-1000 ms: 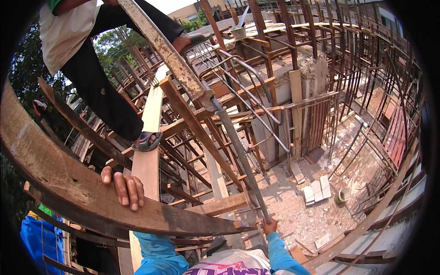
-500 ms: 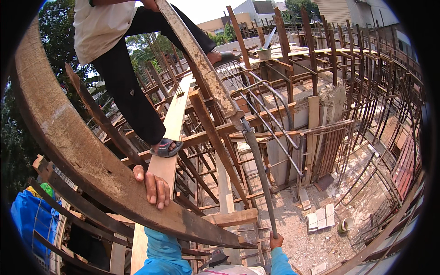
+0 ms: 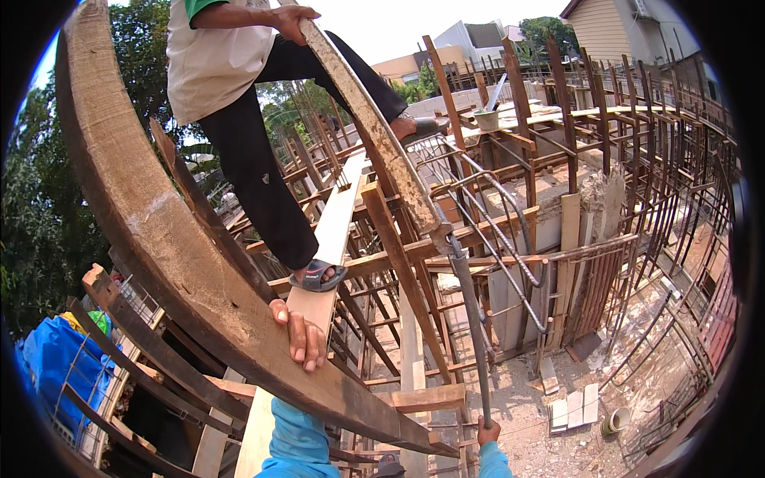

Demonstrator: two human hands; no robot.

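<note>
My left hand (image 3: 300,334) rests over a thick wooden beam (image 3: 175,223), its fingers curled down the far side. At the lower right, my right hand (image 3: 488,434) is wrapped round the lower end of a grey metal rod (image 3: 472,334). The rod's upper end meets a long, rusty, pale-spattered metal bar (image 3: 370,123). A co-worker's hand (image 3: 296,22) grips that bar near the top. This co-worker, in black trousers (image 3: 251,171), has one sandalled foot (image 3: 319,275) on a plank and the other farther off on the framework.
A light plank (image 3: 331,227) runs away between the timbers. Upright posts (image 3: 518,88) and bent steel bars (image 3: 506,231) stand to the right. Well below lies rubble ground (image 3: 518,454) with pale boards (image 3: 574,409) and a bucket (image 3: 615,421). Blue sheeting (image 3: 60,358) is at lower left.
The whole scene has shifted right and slightly down in the picture, and more of the co-worker's arm shows. Both my hands keep their holds on the beam and the rod.
</note>
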